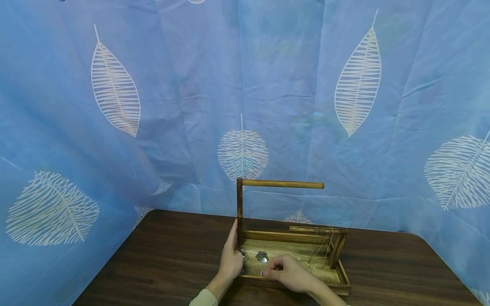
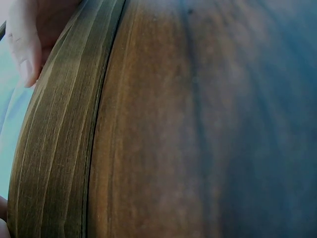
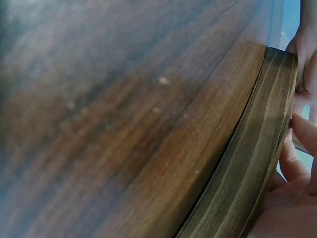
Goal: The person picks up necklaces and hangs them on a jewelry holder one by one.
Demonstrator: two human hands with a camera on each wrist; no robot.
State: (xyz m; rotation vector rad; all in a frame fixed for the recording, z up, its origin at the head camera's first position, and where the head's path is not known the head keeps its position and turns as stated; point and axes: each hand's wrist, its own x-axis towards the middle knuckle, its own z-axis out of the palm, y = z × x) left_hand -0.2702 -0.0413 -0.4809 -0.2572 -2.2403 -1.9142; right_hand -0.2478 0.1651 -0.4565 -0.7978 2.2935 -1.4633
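Observation:
A long wooden jewelry tray (image 1: 344, 272) carries an upright post with a crossbar (image 1: 283, 184) at its left end. At that end my left hand (image 1: 229, 263) rests against the tray and post with its fingers straight. My right hand (image 1: 289, 272) is over the tray's front rim, fingers bent, and its fingertips seem to pinch a small silvery piece (image 1: 262, 273). What it is exactly is too small to tell. Behind it lies a heap of silvery jewelry (image 1: 262, 256). In the right wrist view, my right-hand fingers (image 3: 304, 134) show beyond the wooden rim (image 3: 247, 148).
Thin necklaces (image 1: 315, 242) hang from a shorter, lower bar (image 1: 310, 229) on the tray's right. More jewelry (image 1: 244, 253) lies beside my left hand. The tray stands on a dark wooden table (image 1: 172, 250) before a blue leaf-patterned cloth (image 1: 191, 140).

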